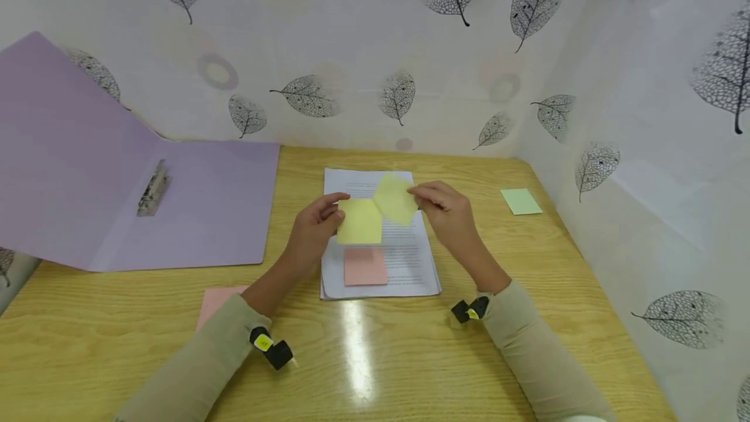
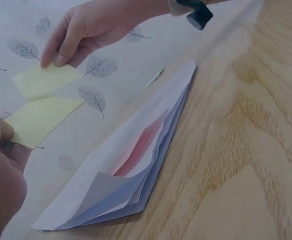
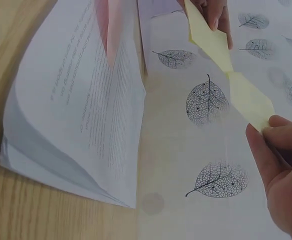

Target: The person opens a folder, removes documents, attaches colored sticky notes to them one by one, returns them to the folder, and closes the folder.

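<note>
Between thumb and fingers my left hand (image 1: 314, 226) pinches a yellow sticky-note pad (image 1: 360, 223) by its left edge. My right hand (image 1: 450, 213) pinches a single yellow sticky note (image 1: 395, 200) by its right edge; this sheet looks slightly blurred. The note's lower left side meets the pad's upper right corner, as the right wrist view also shows. Both are held up over a stack of printed papers (image 1: 410, 272). On the top sheet lies a pink sticky note (image 1: 366, 267), just below the yellow pad in the head view.
An open purple folder (image 1: 217, 207) with a metal clip (image 1: 154, 189) stands at the left. A green sticky pad (image 1: 521, 201) lies at the right of the wooden table (image 1: 316, 370). Another pink note (image 1: 215, 303) is partly hidden by my left forearm. Leaf-patterned sheeting (image 1: 351, 31) rises behind.
</note>
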Action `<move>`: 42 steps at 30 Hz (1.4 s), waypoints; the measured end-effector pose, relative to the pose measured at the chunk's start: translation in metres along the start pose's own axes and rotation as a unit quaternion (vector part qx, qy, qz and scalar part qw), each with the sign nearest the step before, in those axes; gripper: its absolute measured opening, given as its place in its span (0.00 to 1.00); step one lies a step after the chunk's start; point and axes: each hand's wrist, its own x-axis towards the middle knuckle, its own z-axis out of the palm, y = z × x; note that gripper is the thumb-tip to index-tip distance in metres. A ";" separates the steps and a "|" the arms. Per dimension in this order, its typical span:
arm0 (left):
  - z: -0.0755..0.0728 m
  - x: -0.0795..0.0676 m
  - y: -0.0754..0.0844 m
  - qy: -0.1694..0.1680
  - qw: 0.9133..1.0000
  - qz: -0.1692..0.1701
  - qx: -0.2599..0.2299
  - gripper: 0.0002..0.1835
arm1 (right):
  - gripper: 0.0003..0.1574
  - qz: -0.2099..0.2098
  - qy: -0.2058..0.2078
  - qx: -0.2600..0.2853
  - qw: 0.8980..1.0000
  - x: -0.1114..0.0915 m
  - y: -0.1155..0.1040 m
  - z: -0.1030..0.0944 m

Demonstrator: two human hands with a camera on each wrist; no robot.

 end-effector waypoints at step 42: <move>-0.199 -0.163 0.023 0.206 0.930 -0.087 0.293 0.27 | 0.12 0.133 -0.001 0.048 0.990 0.001 0.005 -0.002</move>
